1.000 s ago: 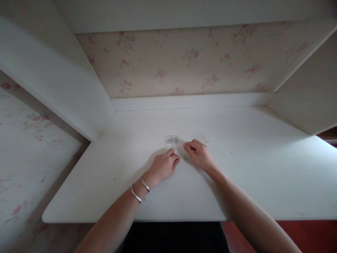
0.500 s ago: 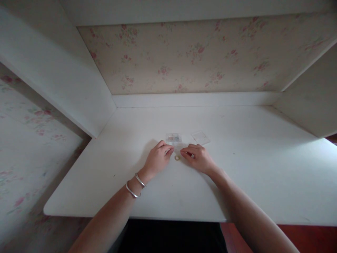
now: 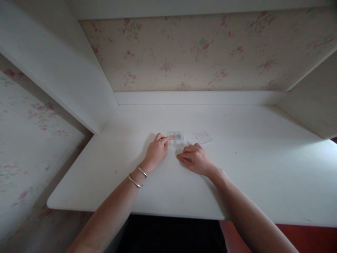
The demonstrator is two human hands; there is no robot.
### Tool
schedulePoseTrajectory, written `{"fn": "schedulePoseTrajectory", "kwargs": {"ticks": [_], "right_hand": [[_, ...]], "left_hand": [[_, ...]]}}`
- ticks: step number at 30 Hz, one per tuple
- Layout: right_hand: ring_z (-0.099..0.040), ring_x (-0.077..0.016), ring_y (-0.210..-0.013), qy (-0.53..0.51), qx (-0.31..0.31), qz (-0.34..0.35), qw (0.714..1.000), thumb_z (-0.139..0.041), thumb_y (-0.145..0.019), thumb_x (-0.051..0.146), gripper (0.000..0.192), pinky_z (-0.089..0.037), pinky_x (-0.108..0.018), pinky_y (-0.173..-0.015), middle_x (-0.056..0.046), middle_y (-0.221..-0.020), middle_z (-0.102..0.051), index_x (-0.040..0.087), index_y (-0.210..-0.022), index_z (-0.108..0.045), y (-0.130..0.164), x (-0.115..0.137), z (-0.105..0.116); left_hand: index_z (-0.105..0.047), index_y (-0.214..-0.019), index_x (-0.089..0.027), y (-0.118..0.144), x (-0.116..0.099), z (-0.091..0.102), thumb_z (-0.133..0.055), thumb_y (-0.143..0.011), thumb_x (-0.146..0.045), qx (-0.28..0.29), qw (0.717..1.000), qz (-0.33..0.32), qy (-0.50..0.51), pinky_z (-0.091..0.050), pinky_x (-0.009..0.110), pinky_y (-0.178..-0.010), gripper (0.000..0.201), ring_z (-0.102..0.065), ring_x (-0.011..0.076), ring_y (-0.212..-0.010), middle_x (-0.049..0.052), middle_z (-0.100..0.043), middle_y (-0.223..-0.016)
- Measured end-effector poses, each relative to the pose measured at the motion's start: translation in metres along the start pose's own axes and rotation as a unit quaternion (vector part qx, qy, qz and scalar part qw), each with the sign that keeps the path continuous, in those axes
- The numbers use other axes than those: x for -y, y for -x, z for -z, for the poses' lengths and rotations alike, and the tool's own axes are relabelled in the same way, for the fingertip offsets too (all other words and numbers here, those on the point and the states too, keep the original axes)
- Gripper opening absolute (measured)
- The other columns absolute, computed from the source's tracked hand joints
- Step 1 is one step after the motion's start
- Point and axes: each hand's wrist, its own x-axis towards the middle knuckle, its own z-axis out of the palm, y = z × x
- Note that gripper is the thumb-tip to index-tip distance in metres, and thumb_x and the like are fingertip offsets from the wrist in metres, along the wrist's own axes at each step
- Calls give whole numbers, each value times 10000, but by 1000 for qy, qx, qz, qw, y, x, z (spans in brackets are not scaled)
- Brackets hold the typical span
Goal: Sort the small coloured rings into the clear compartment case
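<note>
My left hand (image 3: 157, 149) has its thumb and fingers closed at the left edge of a small clear plastic box (image 3: 179, 142). Small dark and reddish pieces (image 3: 176, 136), too tiny to name, show in the far part of that box. Just nearer to me, the thumb and forefinger of my right hand (image 3: 195, 159) pinch a small yellowish ring (image 3: 178, 156) at the tabletop. Most of the ring is hidden by the fingertips. A flat clear plastic lid (image 3: 202, 136) lies apart from the box, beyond my right hand.
The white desk (image 3: 147, 121) runs back to a low ledge and a flowered wall (image 3: 168, 52). A white side panel (image 3: 86, 88) rises at the left, another panel (image 3: 313, 95) at the right. A tiny dark speck (image 3: 116, 172) lies left of my left wrist.
My left hand has moved from in front of the box to its left edge. My right fingertips have come down onto the ring, which lay loose on the desk before.
</note>
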Motion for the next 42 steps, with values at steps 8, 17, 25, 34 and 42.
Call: {"fn": "schedulePoseTrajectory", "kwargs": {"ticks": [8, 17, 25, 34, 42], "right_hand": [[-558, -136, -720, -39, -105, -64, 992, -497, -912, 304, 243, -319, -289, -705, -18, -730, -632, 242, -850, -724, -8, 2, -8], [-560, -152, -770, 5, -167, -136, 976, -527, -891, 326, 209, -340, -291, -715, -33, -808, -614, 256, -877, -723, -35, -6, -24], [-558, -139, -686, 0, -203, -149, 968, -460, -927, 347, 282, -336, -297, -713, -31, -728, -631, 220, -918, -712, -30, -9, -13], [-558, -146, -631, -27, -245, -201, 948, -455, -916, 367, 303, -390, -279, -667, -22, -661, -624, 215, -847, -708, -7, -23, -3], [-579, -142, -676, -48, -199, -151, 967, -450, -922, 350, 288, -398, -276, -707, -38, -753, -677, 219, -893, -706, -8, -11, -6]], "left_hand": [[-581, -1178, -215, -2, 2, -9, -445, -923, -335, 18, 1000, 14, 19, -469, 263, -850, 313, -585, 144, -906, 51, -544, -1048], [-565, -1217, -202, 1, 1, -11, -456, -920, -309, 14, 998, 18, 52, -478, 261, -825, 334, -594, 141, -870, 65, -545, -1069], [-632, -998, -220, 13, -8, 4, -403, -940, -310, 39, 999, -31, 19, -484, 256, -774, 253, -586, 128, -800, 39, -549, -997], [-655, -1029, -267, 21, -14, 2, -475, -907, -355, 158, 977, -142, -9, -485, 258, -746, 233, -580, 119, -778, 18, -526, -1018], [-674, -928, -226, 19, -14, 1, -455, -920, -296, 148, 980, -123, 46, -482, 260, -767, 230, -574, 119, -792, 23, -544, -991]]}}
